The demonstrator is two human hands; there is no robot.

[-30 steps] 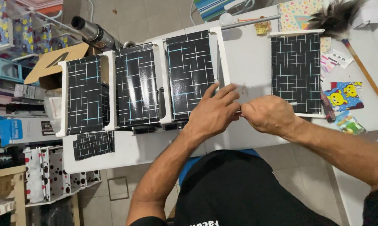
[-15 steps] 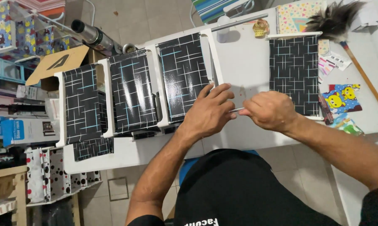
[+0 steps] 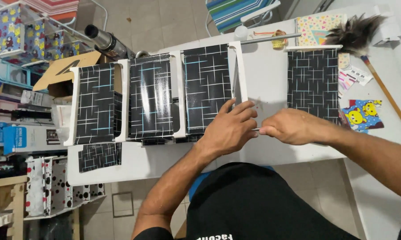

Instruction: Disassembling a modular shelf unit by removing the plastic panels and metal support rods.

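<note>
The person's left hand (image 3: 229, 129) lies flat with its fingers spread, pressing down on the lower right corner of a long white foam-board frame (image 3: 178, 93) that is covered in glossy black paper with a pattern of thin white and blue lines. The frame lies on a white table (image 3: 271, 75) and is divided by white strips into three black panels side by side, its left end reaching past the table edge over a brown cardboard box (image 3: 60, 71). The right hand (image 3: 293, 126) is closed, its fingertips pinched on a thin, small tool (image 3: 256, 129) whose tip shows between the two hands; what kind of tool it is cannot be told. The two hands nearly touch, just right of the frame's right-hand white strip. To the right of them, apart from the frame, lies a separate rectangular sheet of the same black lined paper (image 3: 313, 84), topped by a white strip. Further right are a dark feather duster with a wooden handle (image 3: 365, 40), a spiral notebook with a colourful cover (image 3: 316, 29) and a blue scrap printed with yellow cartoon bears (image 3: 362, 114). A smaller piece of the black lined paper (image 3: 99, 156) lies near the table's front left corner.
</note>
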